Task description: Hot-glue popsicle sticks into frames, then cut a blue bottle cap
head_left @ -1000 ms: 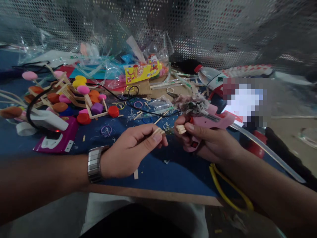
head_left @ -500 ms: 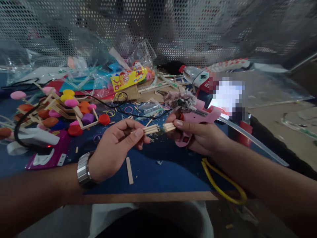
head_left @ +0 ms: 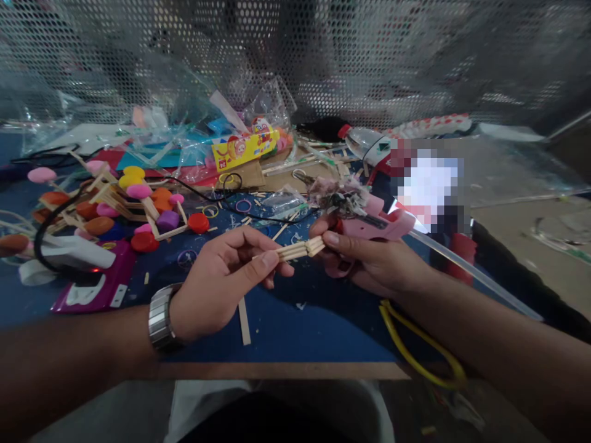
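Note:
My left hand (head_left: 217, 283) pinches a small stack of wooden craft sticks (head_left: 292, 251) between thumb and fingers. My right hand (head_left: 383, 255) pinches a second, short stack of sticks (head_left: 316, 247), and the ends of the two stacks meet at a slight angle. A pink hot glue gun (head_left: 392, 225) rests in the same right hand, its front covered in stringy grey-white residue. From its rear a long clear glue stick (head_left: 480, 274) sticks out. The fingers behind the glue gun are partly hidden. A loose flat craft stick (head_left: 244, 323) lies below my left hand.
At the left is a stick structure with coloured round pieces (head_left: 138, 192), beside a purple power strip (head_left: 99, 280). Behind lie a yellow packet (head_left: 244, 149), a bottle (head_left: 362, 141) and a lit screen (head_left: 427, 181). A yellow loop (head_left: 415, 347) hangs over the front edge.
The two stick stacks, apart before, now touch end to end. My left hand has moved slightly right, covering the top of the loose stick. The view has shifted a little.

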Action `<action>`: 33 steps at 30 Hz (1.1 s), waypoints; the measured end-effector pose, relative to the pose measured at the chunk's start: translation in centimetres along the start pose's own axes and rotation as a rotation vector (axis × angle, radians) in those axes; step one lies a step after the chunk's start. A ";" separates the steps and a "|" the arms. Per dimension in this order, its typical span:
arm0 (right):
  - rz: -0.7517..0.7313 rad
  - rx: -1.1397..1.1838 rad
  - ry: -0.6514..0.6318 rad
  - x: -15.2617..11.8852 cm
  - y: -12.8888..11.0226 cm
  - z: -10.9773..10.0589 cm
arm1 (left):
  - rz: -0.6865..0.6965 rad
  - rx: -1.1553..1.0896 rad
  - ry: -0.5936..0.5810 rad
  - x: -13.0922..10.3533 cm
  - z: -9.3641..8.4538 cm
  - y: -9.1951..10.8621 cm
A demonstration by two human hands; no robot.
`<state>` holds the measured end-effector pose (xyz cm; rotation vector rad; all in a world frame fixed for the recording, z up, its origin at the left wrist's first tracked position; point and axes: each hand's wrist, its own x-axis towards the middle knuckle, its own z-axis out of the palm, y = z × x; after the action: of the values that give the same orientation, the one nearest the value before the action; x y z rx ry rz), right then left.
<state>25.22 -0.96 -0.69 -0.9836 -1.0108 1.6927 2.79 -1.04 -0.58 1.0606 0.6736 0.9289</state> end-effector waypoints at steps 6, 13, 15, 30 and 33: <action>-0.047 -0.024 -0.009 -0.1 0.1 -0.1 | 0.014 0.011 -0.026 -0.1 0.0 -0.2; -0.044 -0.022 -0.007 -0.2 0.3 -0.1 | 0.031 0.002 -0.040 -0.2 -0.1 -0.3; -0.048 -0.021 -0.005 -0.2 0.3 -0.2 | 0.033 -0.006 -0.042 -0.2 -0.1 -0.3; 0.014 -0.056 0.025 -0.2 0.4 -0.2 | 0.047 0.088 -0.049 -0.3 0.0 -0.1; 0.000 -0.112 -0.011 -0.2 0.4 -0.1 | 0.044 0.083 -0.053 -0.3 0.0 0.0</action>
<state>25.23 -1.23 -1.04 -1.0470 -1.1227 1.6583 2.68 -1.36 -0.60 1.1742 0.6518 0.9138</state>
